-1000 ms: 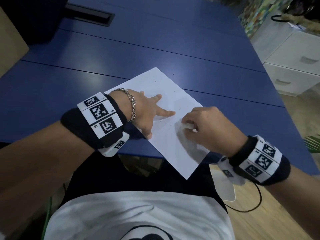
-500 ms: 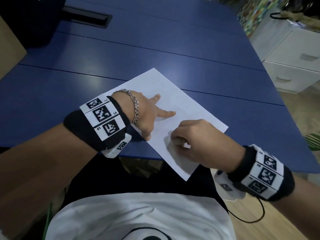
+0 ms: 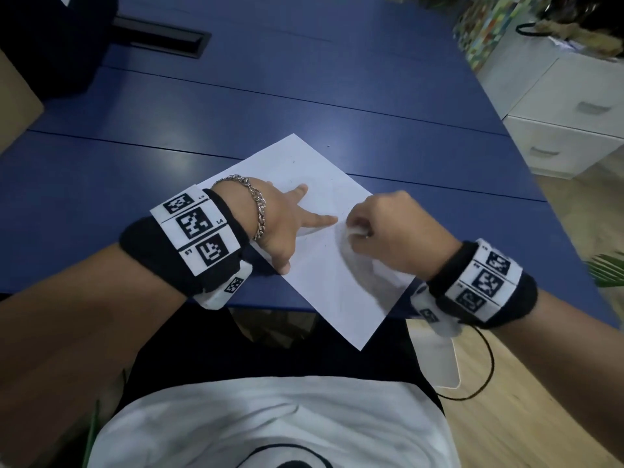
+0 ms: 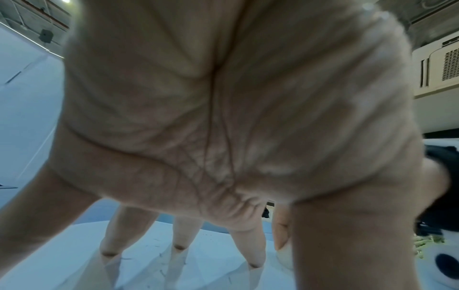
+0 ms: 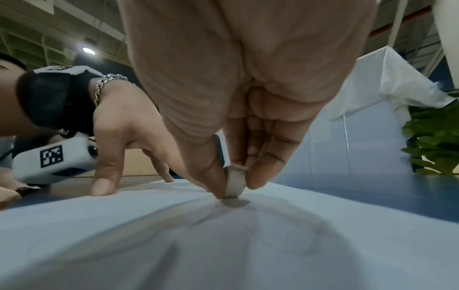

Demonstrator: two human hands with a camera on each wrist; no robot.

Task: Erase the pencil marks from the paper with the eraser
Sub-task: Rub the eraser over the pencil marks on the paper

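A white sheet of paper (image 3: 324, 285) lies turned at an angle on the blue table (image 3: 304, 96), its near corner hanging over the front edge. Faint pencil marks and small specks show on the paper (image 4: 154, 255). My left hand (image 3: 287, 228) presses the sheet flat with straight, spread fingers (image 4: 250, 253). My right hand (image 3: 388, 228) pinches a small white eraser (image 5: 234, 181) between thumb and fingertips, its lower end on the paper (image 5: 223, 245). In the head view the eraser (image 3: 356, 230) peeks out under the curled fingers.
A black cable slot (image 3: 162, 37) is set into the table's far left. White drawers (image 3: 570, 106) stand to the right, with green leaves (image 5: 432, 141) near the table's right edge. A black cord (image 3: 486, 366) hangs from my right wrist.
My right hand with the eraser slid toward me and left half a second ago, then back away and right. The left hand has stayed pressed on the paper.
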